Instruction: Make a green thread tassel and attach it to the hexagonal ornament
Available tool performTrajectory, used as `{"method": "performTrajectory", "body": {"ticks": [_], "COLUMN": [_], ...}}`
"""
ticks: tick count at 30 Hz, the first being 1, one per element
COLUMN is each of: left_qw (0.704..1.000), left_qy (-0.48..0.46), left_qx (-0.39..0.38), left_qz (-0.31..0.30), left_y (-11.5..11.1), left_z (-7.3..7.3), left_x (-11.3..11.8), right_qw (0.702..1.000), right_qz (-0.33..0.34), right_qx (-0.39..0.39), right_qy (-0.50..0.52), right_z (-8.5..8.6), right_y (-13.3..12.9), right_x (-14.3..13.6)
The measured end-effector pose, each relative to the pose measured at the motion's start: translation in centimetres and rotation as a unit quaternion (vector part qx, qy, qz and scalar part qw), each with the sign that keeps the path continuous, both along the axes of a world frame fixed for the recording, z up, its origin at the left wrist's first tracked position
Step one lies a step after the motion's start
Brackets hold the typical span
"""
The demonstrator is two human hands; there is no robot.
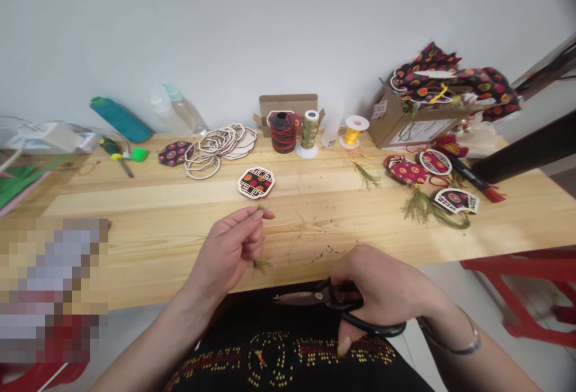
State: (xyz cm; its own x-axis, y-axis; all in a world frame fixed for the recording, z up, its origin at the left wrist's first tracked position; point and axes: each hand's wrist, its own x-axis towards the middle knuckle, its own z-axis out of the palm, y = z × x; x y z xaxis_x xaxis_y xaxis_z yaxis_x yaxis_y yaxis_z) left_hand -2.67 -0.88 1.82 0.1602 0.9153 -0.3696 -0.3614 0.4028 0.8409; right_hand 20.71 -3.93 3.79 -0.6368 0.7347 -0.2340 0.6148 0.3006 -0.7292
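My left hand (234, 237) is closed in a pinch over the front part of the table, holding a small olive-green thread tassel (261, 266). Its frayed strands stick out below the fist, and a tip shows above the thumb; the rest is hidden in the palm. Black-handled scissors (302, 299) sit in my right hand (380, 287), with the fingers around the handles and the blades pointing left, below the tassel and apart from it. Beyond my left hand lies an octagonal wood-framed ornament (256, 183) with dark patterned fabric.
Wooden cut-out frames (216, 149) lie at the back left. Spools of dark red cord (283, 132), green thread (310, 129) and yellow thread (352, 134) stand by the wall. A cardboard box (405, 125) holds fabric; tasselled ornaments (407, 171) lie before it. Dark scraps (324, 253) dot the table.
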Motion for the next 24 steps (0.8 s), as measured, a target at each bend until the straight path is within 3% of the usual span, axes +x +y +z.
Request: {"method": "performTrajectory", "body": {"ticks": [3, 5, 7, 10, 13, 16, 21, 24], "left_qw": [0.999, 0.999, 0.999, 0.998, 0.997, 0.996, 0.994, 0.993], "left_qy": [-0.006, -0.010, -0.013, -0.017, -0.011, 0.000, 0.006, 0.000], "left_qx": [-0.014, -0.019, -0.027, -0.046, -0.054, -0.053, -0.045, -0.051], "left_qz": [-0.030, -0.029, -0.028, -0.041, -0.061, -0.078, -0.099, -0.108], "left_y": [-0.3, -0.4, -0.6, -0.8, -1.1, -1.2, -1.4, -1.4], "left_z": [-0.3, -0.4, -0.6, -1.0, -1.3, -1.5, -1.3, -1.3], "left_x": [0.4, 0.5, 0.5, 0.6, 0.9, 1.3, 1.6, 1.6], "right_qw": [0.998, 0.999, 0.988, 0.919, 0.872, 0.880, 0.885, 0.873], "right_qz": [0.044, 0.002, -0.091, -0.229, -0.256, -0.247, -0.238, -0.251], "right_qx": [-0.030, -0.006, 0.053, 0.135, 0.143, 0.136, 0.131, 0.182], "right_qy": [-0.016, -0.041, -0.113, -0.292, -0.393, -0.382, -0.377, -0.376], "right_z": [0.4, 0.5, 0.3, -0.7, -2.0, -2.6, -2.3, -1.9], "right_y": [-0.1, 0.1, 0.5, 1.5, 2.1, 2.0, 1.5, 1.4], "right_x": [-0.1, 0.3, 1.2, 3.2, 5.3, 6.6, 7.2, 6.5]}}
